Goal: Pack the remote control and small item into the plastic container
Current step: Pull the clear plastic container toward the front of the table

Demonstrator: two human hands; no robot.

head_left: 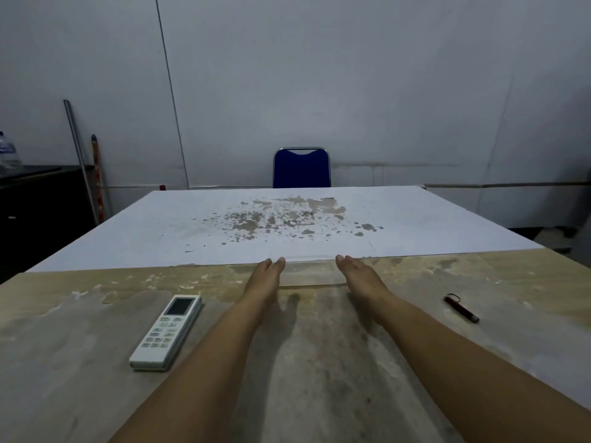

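Note:
A clear plastic container (pixel 308 270) sits low on the table in the middle, hard to make out against the surface. My left hand (pixel 266 277) lies flat against its left side and my right hand (pixel 358 274) against its right side, fingers straight and pointing away from me. A white remote control (pixel 167 331) with a small screen lies face up to the left of my left forearm. Far to the right lies a small dark red stick-shaped item (pixel 461 308) with a ring at its far end. Whether the hands press on the container cannot be told.
A large white sheet (pixel 224 225) with peeled, stained patches covers the far half of the worn table (pixel 319 362). A blue chair (pixel 301 169) stands behind the table's far edge. A dark cabinet (pixel 38 199) with a water bottle (pixel 8 153) is at the left.

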